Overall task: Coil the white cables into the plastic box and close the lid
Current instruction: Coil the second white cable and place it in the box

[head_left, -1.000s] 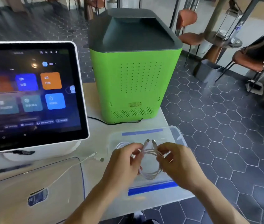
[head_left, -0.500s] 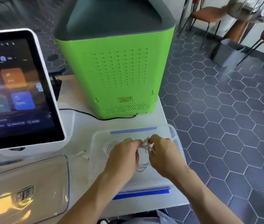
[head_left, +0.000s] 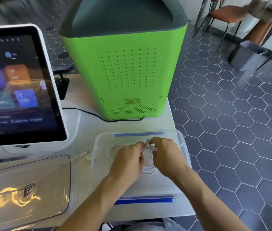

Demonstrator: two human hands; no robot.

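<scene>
A: Floor's dark hexagon tile, white bench over it. Landmark?

B: The clear plastic box, near the bench's right edge. Blue strips on its far and near rims.

A: Contents?

B: One white cable coil lying in the box's left half. A second coiled cable is held over the box's middle, loops hanging down between the hands.

A: Hands?

B: Both over the box, knuckles up, wrists angled in. Left hand has its fingers curled, pinching the top of the held coil. Right hand pinches the same bundle from the other side; a connector end sticks up between them.

A: Lid?

B: Clear lid flat on the bench, left of the box, glare on it. Box open.

A: Other stuff?

B: Loose white cable end just left of the box. Green machine behind the box, black cord from its base. Touchscreen terminal far left of the box.
</scene>
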